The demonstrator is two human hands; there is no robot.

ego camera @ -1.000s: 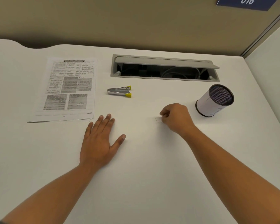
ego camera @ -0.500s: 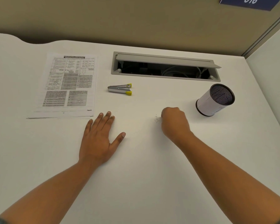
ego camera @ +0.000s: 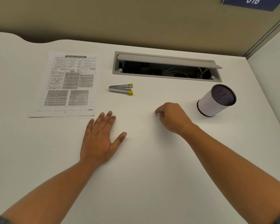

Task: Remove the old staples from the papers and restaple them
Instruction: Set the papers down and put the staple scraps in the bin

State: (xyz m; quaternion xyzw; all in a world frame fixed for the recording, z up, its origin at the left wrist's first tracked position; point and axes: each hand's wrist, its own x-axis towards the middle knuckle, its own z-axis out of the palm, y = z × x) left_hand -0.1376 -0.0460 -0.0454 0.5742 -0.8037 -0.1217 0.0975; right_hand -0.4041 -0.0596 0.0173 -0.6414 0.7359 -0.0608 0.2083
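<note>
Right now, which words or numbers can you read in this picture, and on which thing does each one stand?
"016": white digits on the blue sign on the wall, upper right, cut by the frame edge.
"Page 84", probably: bottom right corner of the top sheet of the papers; small, so uncertain.
The rest of the print on the papers is too blurred to read.

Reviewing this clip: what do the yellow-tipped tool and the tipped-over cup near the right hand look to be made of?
Yellow-tipped tool: bright metal body, going by its shiny silver highlights; the matte yellow tips look like plastic. Cup: its dark mouth shows a fine mesh grid, probably metal, with a smooth matte white wrap outside, apparently paper, though that is uncertain.
</note>
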